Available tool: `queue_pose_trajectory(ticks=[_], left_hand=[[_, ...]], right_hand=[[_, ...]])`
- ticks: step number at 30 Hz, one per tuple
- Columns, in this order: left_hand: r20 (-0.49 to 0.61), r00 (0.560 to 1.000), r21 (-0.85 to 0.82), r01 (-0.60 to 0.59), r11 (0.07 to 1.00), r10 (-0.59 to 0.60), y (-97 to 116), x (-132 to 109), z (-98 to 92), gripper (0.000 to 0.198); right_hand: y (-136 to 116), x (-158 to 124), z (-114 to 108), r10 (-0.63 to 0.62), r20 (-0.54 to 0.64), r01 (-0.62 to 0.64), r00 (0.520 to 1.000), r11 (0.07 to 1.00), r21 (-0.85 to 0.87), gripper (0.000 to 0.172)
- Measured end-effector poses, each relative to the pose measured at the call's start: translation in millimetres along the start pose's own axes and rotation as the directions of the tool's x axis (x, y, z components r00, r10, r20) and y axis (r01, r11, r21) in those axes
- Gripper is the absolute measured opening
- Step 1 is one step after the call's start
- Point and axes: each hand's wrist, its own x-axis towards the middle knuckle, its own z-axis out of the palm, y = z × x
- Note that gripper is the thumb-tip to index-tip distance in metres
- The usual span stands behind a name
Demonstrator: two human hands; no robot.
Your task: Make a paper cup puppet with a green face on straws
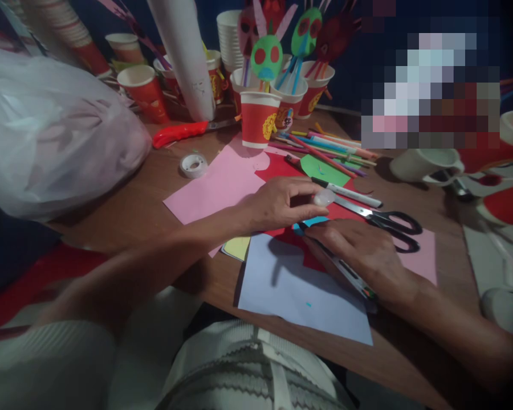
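Observation:
My left hand (277, 200) reaches over the papers, thumb and fingers closed on a small whitish, see-through rounded piece (324, 197). Its exact kind is unclear. In my right hand (361, 245) is a long, slim pen-shaped tool (337, 265), with a dark end by the left hand and some green at the other. That dark end lies by a blue paper piece (314, 222), partly covered by my hands. Below is a pale sheet of paper (277, 285), with red paper (280, 166) behind. Black-handled scissors (380, 217) and a marker (354, 195) lie just beyond.
Paper cups (260, 119) with green and red paper faces stand at the back. A red-handled knife (182, 132), tape roll (194, 165), pink paper (222, 182) and several pens (325, 145) lie around. At left sits a white plastic bag (55, 136); at right, a mug (425, 165).

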Motion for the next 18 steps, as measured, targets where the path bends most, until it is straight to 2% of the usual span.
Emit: queue_pose_trajectory(ticks=[10,18], left_hand=[[0.024,1.000,-0.036,0.001,0.999,0.000,0,2,-2.7,0.024],[0.017,1.000,-0.039,-0.011,0.999,0.012,-1,1,-2.9,0.020]], right_hand=[[-5,11,0,-0.012,0.027,0.015,1.000,0.994,-0.105,0.028],[-4,6,3,0.034,0.014,-0.034,0.999,0.999,-0.036,0.025]])
